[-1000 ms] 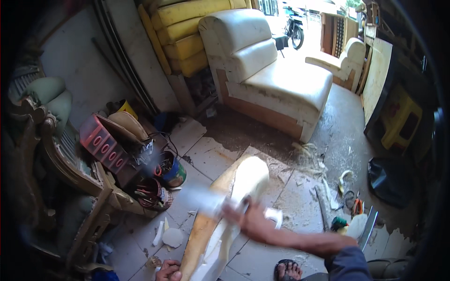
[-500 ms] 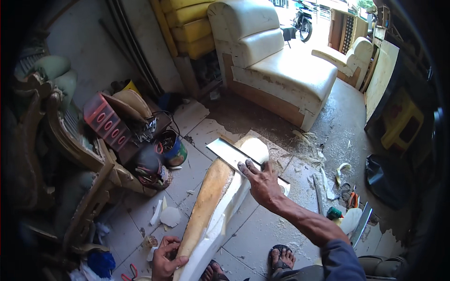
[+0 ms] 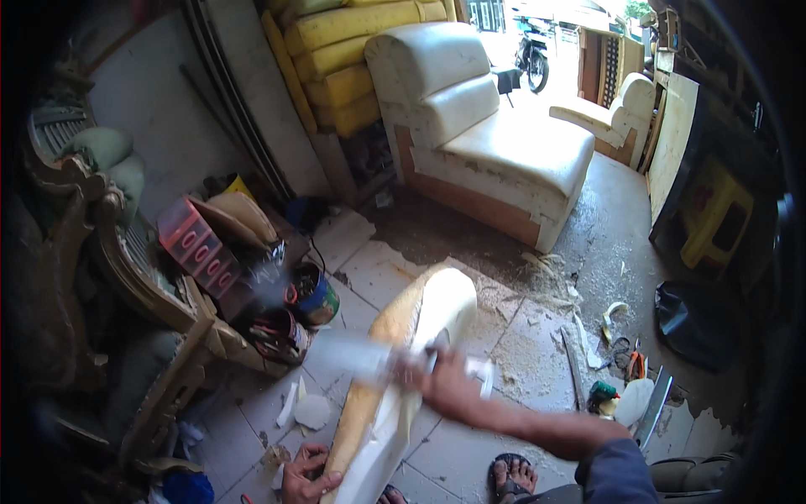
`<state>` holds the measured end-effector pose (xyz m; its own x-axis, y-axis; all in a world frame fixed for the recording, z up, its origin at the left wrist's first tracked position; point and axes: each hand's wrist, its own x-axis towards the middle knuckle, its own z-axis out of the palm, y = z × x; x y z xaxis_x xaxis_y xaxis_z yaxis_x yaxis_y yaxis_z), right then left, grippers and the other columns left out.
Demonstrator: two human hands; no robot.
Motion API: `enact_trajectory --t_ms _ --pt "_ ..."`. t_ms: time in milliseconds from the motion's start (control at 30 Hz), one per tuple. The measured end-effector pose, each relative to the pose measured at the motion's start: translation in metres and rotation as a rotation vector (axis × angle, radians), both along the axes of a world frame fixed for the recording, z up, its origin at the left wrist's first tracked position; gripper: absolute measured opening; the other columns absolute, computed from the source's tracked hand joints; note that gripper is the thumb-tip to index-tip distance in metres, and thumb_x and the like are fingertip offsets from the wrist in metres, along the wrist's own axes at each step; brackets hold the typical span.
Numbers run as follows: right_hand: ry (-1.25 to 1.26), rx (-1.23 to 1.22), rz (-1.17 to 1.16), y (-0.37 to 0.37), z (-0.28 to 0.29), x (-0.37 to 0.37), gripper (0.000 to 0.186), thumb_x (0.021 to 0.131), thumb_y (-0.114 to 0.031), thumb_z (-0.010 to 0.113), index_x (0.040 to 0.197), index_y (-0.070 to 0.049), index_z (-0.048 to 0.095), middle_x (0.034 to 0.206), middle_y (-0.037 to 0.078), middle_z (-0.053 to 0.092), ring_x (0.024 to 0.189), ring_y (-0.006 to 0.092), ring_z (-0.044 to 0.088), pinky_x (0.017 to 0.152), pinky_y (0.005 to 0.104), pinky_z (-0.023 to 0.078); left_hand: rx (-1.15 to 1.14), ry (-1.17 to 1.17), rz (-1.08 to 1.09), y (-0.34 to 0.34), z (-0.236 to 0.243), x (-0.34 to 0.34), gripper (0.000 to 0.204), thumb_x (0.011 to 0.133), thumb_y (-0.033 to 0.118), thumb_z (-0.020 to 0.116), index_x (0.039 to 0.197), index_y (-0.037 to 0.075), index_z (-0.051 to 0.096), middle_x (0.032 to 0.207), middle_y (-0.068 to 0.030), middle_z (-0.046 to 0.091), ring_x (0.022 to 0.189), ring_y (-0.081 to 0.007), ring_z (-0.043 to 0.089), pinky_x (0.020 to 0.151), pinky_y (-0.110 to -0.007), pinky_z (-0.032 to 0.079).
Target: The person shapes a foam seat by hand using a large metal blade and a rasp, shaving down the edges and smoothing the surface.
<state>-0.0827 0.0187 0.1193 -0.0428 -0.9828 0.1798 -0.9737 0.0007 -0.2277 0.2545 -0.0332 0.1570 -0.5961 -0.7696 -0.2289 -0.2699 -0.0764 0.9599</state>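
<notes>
Before me a long curved padded piece (image 3: 359,424) rests at a slant, tan foam along its left side and white foam on its right and rounded far end. At its near end my left hand (image 3: 307,477) grips the left edge, thumb and fingers bent against the foam. My right hand (image 3: 437,374) is closed on a broad, flat silver blade (image 3: 357,356), lying across the middle of the piece. Motion smears the blade and the fingertips, and a pale end part (image 3: 480,375) of the tool shows beyond the hand. The blade's exact kind is unclear.
A cream sofa section (image 3: 512,160) stands ahead. At left are a carved wooden chair frame (image 3: 168,294), a red plastic rack (image 3: 195,245) and a bucket of tools (image 3: 317,294). Foam scraps (image 3: 312,412) and crumbs litter the tiles. Orange-handled pliers (image 3: 637,365) and a metal strip (image 3: 653,407) lie right.
My right hand has drawn the blade nearer and slightly left, from the piece's far end to its middle. My left hand keeps its hold. The whole view has shifted slightly.
</notes>
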Motion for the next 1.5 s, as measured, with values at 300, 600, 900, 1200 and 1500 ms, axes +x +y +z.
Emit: enact_trajectory --t_ms 300,600,900,1200,1500 --pt "0.147 0.028 0.144 -0.004 0.009 0.009 0.041 0.107 -0.021 0.040 0.148 -0.019 0.046 0.143 0.010 0.054 0.121 0.0416 0.052 0.095 0.0570 0.054 0.029 0.064 0.010 -0.007 -0.010 0.014 0.039 0.076 0.005 0.077 0.113 -0.005 0.073 0.121 -0.0069 0.060 0.105 -0.0196 0.061 0.088 -0.027 0.046" --pt "0.070 0.079 0.017 0.006 0.018 0.031 0.051 0.097 -0.015 0.051 0.147 -0.023 0.051 0.146 0.006 0.054 0.115 0.0392 0.053 0.086 0.0582 0.052 0.018 0.052 0.046 -0.005 0.001 -0.002 0.046 0.063 0.016 0.083 0.104 -0.006 0.076 0.109 -0.0102 0.061 0.107 -0.0210 0.056 0.097 -0.031 0.040" --pt "-0.146 -0.110 -0.032 -0.026 -0.013 -0.018 0.055 0.098 -0.007 0.048 0.151 -0.018 0.042 0.141 0.008 0.056 0.106 0.0415 0.063 0.077 0.0648 0.052 0.104 0.094 0.131 0.007 0.014 -0.011 0.043 0.064 0.009 0.082 0.104 -0.007 0.076 0.110 -0.0077 0.058 0.104 -0.0169 0.056 0.092 -0.028 0.043" --pt "-0.453 0.280 -0.190 -0.036 0.020 -0.038 0.042 0.108 -0.018 0.035 0.149 -0.012 0.044 0.111 0.011 0.072 0.120 0.0382 0.059 0.074 0.0452 0.061 0.028 0.129 -0.006 -0.011 -0.023 0.015 0.035 0.077 0.003 0.076 0.112 -0.002 0.075 0.112 -0.0087 0.068 0.107 -0.0150 0.057 0.085 -0.022 0.043" --pt "-0.137 0.326 -0.333 -0.078 -0.045 -0.120 0.057 0.097 -0.026 0.055 0.150 -0.008 0.042 0.102 0.018 0.072 0.104 0.0309 0.064 0.063 0.0520 0.060 0.007 0.070 -0.009 -0.016 -0.019 0.017 0.041 0.070 0.007 0.076 0.109 -0.005 0.076 0.116 -0.0123 0.065 0.112 -0.0242 0.057 0.095 -0.031 0.043"
